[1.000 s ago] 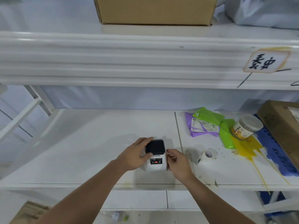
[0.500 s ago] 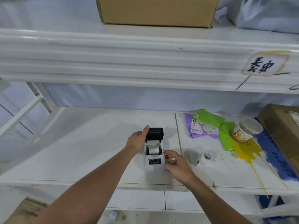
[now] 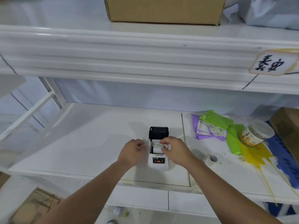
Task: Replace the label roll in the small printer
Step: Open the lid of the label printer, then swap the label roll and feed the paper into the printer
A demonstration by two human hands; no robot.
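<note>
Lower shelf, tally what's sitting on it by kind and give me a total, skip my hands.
Small white label printer with black lid open: 1
White label rolls: 2, one in the printer, one loose beside it
Plastic mailer bags: 3, purple, two green
Clear plastic jar with orange label: 1
Brown cardboard box: 1
Total: 8

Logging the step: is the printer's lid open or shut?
Open: the black lid stands tilted back behind the white printer, exposing the label roll.
</note>
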